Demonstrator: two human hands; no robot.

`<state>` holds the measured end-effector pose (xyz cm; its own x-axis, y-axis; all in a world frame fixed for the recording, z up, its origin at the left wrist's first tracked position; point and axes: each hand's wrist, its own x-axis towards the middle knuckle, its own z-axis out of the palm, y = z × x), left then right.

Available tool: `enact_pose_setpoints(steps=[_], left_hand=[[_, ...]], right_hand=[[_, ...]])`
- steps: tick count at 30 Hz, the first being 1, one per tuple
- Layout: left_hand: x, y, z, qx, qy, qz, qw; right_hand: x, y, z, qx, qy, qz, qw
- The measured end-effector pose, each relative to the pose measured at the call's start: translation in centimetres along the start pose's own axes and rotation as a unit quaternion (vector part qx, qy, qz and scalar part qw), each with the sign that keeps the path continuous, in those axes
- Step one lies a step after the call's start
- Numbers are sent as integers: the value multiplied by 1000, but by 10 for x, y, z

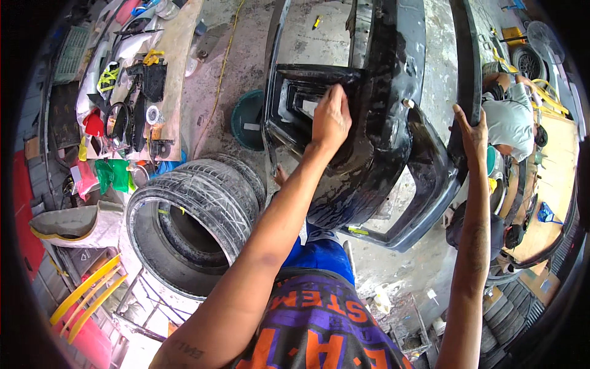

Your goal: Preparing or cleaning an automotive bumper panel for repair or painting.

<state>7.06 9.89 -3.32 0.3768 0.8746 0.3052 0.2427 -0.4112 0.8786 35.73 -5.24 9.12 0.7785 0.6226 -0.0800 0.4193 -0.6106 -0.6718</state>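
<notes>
dark printed shirt (313, 320), right of the tyres (215, 190); black bumper (388, 92) ahead, also right of them. left hand (332, 120), nearly closed, at its tyre-side part — any contents hidden. right hand (473, 132), half-curled, grips the edge farthest from the tyres — weak support there could let it rock.

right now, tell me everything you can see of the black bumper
The black bumper looks like moulded plastic, glossy with pale smears. Its far end leaves the picture. A recessed rectangular opening sits on its left, an angular gap at lower right. The left hand is at the recess; the right hand grips its right strip. Its support is unclear.
</notes>
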Motion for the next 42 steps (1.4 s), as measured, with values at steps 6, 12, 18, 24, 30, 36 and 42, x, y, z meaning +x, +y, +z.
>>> enact_pose_setpoints(steps=[6, 12, 18, 24, 30, 36, 42], left_hand=[[11, 3, 6, -12, 14, 16, 1000], [-25, 2, -32, -12, -153, -91, 984], [13, 20, -37, -51, -73, -58, 994], [61, 0, -32, 26, -55, 143, 988], [61, 0, -16, 12, -96, 198, 975], [65, -15, -46, 74, -124, 213, 966], [72, -8, -69, 47, -147, 207, 966]], right_hand=[[3, 16, -5, -82, 37, -41, 995], [-2, 6, 2, -38, 1, -43, 998], [14, 47, 1, -91, 77, -69, 990], [2, 8, 12, -39, 21, -10, 999], [1, 28, 0, -64, 43, -19, 997], [-2, 6, 4, -18, 3, 11, 1000], [4, 21, 3, -81, 43, -11, 996]])
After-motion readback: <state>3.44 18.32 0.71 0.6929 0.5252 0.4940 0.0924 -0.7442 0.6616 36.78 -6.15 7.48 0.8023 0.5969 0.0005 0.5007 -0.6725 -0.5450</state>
